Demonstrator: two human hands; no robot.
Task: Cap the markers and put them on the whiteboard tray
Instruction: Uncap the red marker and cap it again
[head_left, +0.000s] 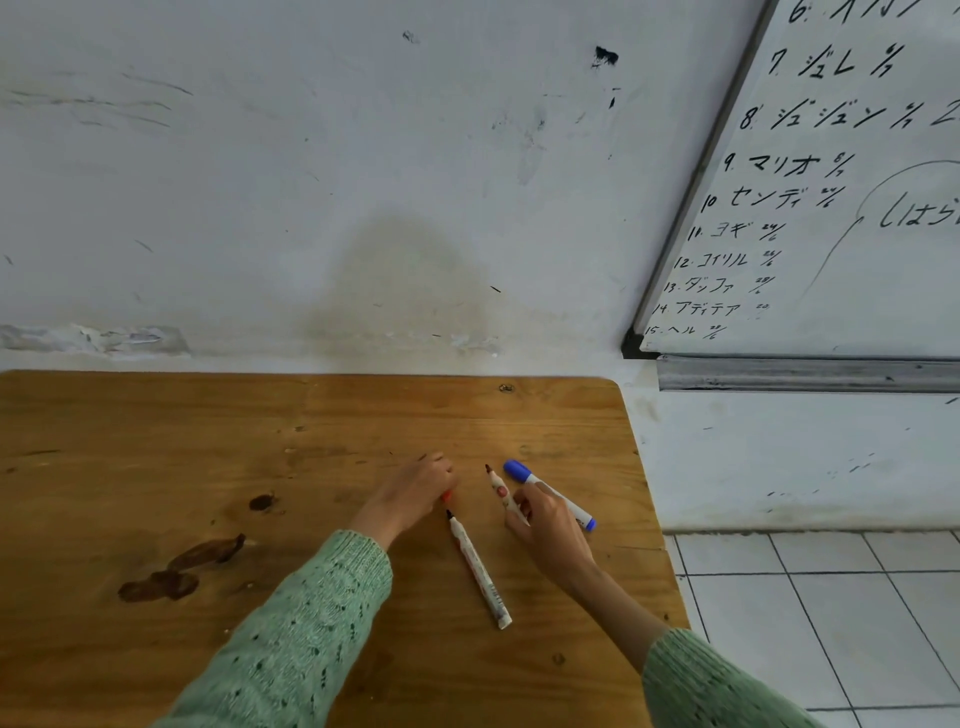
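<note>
Three markers lie on the wooden counter (156, 441), near its right edge. The blue marker (550, 493) has its cap on already. The black marker (478, 569) lies bare, its dark tip pointing far, between the two hands. The red marker (501, 491) has no cap either, and its tip points far too.

The right hand (550, 535) rests on the near end of the red marker, with its fingers (522, 506) curled close around the barrel. I think it is picking this one up to cap it. The left hand (415, 493) is bunched up on the counter, and a bit of red-orange (445, 496) peeks out from under it. That is likely the red cap, held small and tight in the fingers, but most of it is hidden, so I cannot be sure. No black cap shows anywhere.

The two hands sit close together, likely so the cap and marker can meet easily.

The whiteboard (831, 208) hangs on the wall to the far right. Its grey tray (805, 374) runs along the bottom, well apart from the markers. I see no markers in the part of the tray that shows, so all three still need to go there
</note>
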